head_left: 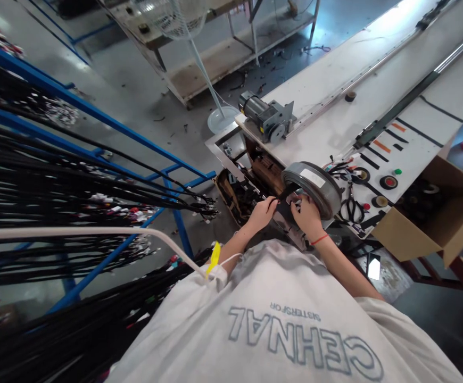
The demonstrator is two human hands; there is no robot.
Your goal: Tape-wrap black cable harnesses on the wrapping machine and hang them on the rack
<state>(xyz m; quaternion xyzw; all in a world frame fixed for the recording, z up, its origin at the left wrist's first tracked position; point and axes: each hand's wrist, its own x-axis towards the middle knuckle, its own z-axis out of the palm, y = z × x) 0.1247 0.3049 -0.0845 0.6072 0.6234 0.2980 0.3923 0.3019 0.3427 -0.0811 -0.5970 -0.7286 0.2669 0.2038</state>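
My left hand (pixel 264 211) is closed, its thumb and fingers pinching a black strip (pixel 289 190) that runs toward the big grey round piece. My right hand (pixel 307 214) is just beside it, fingers curled under the edge of that piece; whatever lies in them is too small and partly hidden to name. The grey round piece (pixel 314 186), thick like a large roll and bearing a white label, stands at the corner of the white workbench. Below both hands, dark metal parts show between bench and body.
A motor (pixel 257 111) sits on the bench's near end. Scissors (pixel 352 206), tape rolls (pixel 361 175) and a red button (pixel 388 182) lie to the right, beside a cardboard box (pixel 431 223). Blue racks (pixel 107 125) hung with black cables stand on the left; a fan (pixel 175 18) is behind.
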